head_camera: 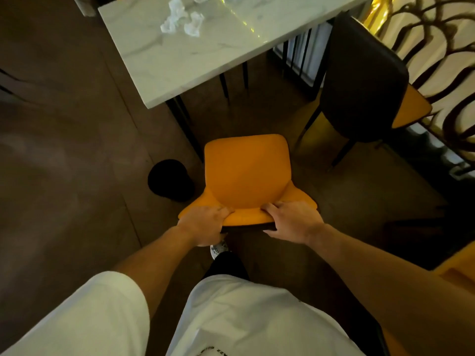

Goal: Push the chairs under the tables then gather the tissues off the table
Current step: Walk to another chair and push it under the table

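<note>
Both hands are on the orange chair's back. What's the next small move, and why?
Probably push the orange chair forward toward the table: left hand and right hand grip its backrest, and the seat sits clear of the table edge.

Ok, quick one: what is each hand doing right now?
Left hand: closed on the top of the orange chair back.
Right hand: closed on the same chair back.

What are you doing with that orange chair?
A person grips the back of the orange chair with the left hand and right hand. It stands short of the marble table, not yet pushed under. Crumpled tissues lie on the table. A second chair stands at the right.
</note>
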